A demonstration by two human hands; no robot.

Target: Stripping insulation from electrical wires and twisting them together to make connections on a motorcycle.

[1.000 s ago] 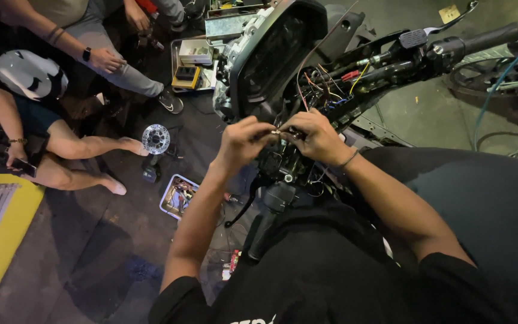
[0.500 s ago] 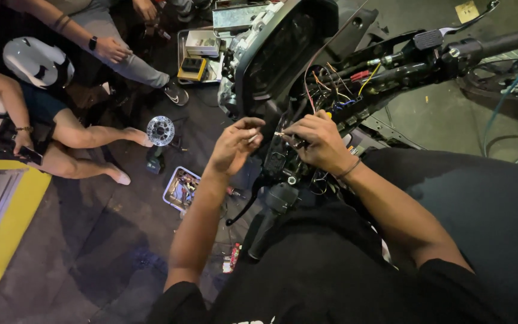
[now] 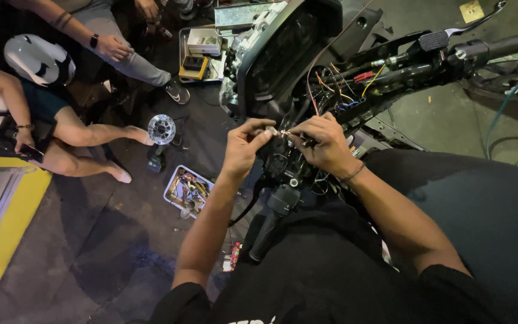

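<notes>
We pinch a thin wire end between both hands, left hand and right hand closed narrow on it, its length running left-right between them (equally near to each), just near of the scooter's wiring.

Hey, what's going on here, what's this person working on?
A person is bent over a motorbike's opened front end, both hands at its exposed wiring. The left hand and right hand pinch thin wire ends together just below the black headlight housing. On the floor sit a small parts tray and a brake disc; other people sit nearby.
</notes>
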